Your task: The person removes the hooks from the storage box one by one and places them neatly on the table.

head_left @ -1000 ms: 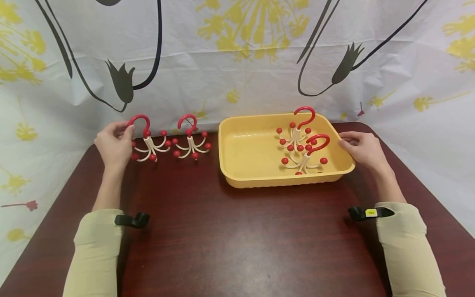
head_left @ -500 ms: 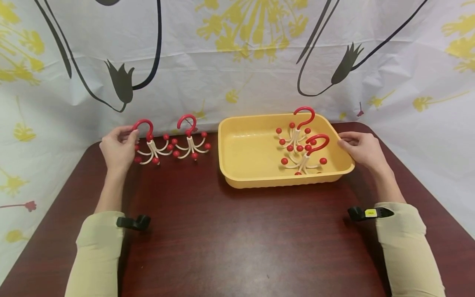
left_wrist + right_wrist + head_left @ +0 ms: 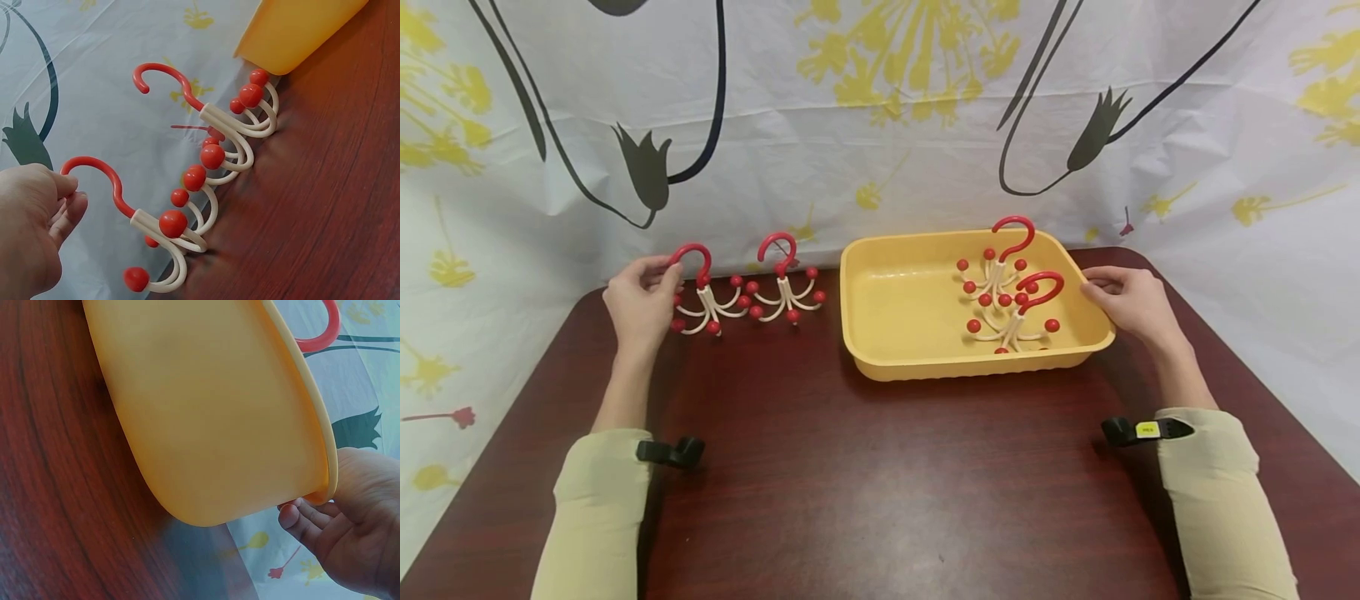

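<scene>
My left hand (image 3: 640,304) pinches the tip of the red hook of a multi-arm hanger (image 3: 156,219), which has cream curved arms ending in red balls. This hanger stands upright, low at the table's back left. Just right of it, a matching hanger (image 3: 786,292) stands on its arms, their red balls close together. On the far side, my right hand (image 3: 1135,304) grips the right end of a yellow plastic basin (image 3: 902,312) at its rim, with fingertips below the lip in the right wrist view. Inside the basin's right half are two more hangers, one behind (image 3: 1000,275) and one in front (image 3: 1017,325).
The dark red-brown wooden table (image 3: 880,483) stretches out in front of the basin. Directly behind rises a white patterned cloth (image 3: 865,150), close to the hangers and the basin's back rim. Black bands (image 3: 672,452) circle both sleeves.
My left hand has shifted a little right and nearer with the pinched hanger, bringing it closer to its neighbour, then barely moved. The right hand and the basin have stayed put.
</scene>
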A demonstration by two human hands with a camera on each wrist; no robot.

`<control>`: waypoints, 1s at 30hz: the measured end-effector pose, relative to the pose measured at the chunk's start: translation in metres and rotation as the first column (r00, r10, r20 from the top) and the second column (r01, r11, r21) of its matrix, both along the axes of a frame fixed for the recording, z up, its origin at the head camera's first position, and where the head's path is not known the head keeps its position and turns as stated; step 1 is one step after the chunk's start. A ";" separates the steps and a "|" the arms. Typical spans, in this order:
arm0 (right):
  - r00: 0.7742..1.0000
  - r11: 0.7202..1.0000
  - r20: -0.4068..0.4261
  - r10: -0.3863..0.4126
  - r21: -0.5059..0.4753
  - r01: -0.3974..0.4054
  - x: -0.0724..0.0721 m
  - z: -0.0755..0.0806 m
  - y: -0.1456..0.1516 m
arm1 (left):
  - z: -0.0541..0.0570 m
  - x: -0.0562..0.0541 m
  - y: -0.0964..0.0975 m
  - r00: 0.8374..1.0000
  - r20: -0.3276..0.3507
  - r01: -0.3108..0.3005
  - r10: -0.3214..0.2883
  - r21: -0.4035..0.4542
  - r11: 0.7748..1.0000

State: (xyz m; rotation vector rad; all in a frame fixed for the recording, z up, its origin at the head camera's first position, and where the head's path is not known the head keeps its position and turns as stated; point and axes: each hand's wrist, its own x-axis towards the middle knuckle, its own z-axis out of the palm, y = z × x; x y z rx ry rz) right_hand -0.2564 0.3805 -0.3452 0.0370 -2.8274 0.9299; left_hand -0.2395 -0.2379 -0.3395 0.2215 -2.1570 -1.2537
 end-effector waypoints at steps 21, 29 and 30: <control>1.000 1.000 -0.008 0.003 0.002 -0.003 0.002 0.001 0.000 | 0.004 0.003 -0.005 0.998 0.036 0.055 -0.055 -0.011 0.998; 1.000 1.000 -0.006 0.000 -0.005 0.000 0.002 0.001 0.000 | 0.013 0.005 -0.006 0.998 -0.039 0.040 -0.042 -0.060 0.997; 1.000 1.000 -0.005 -0.001 -0.003 0.001 0.002 0.001 0.000 | 0.015 0.006 -0.005 0.998 -0.051 0.039 -0.042 -0.064 0.997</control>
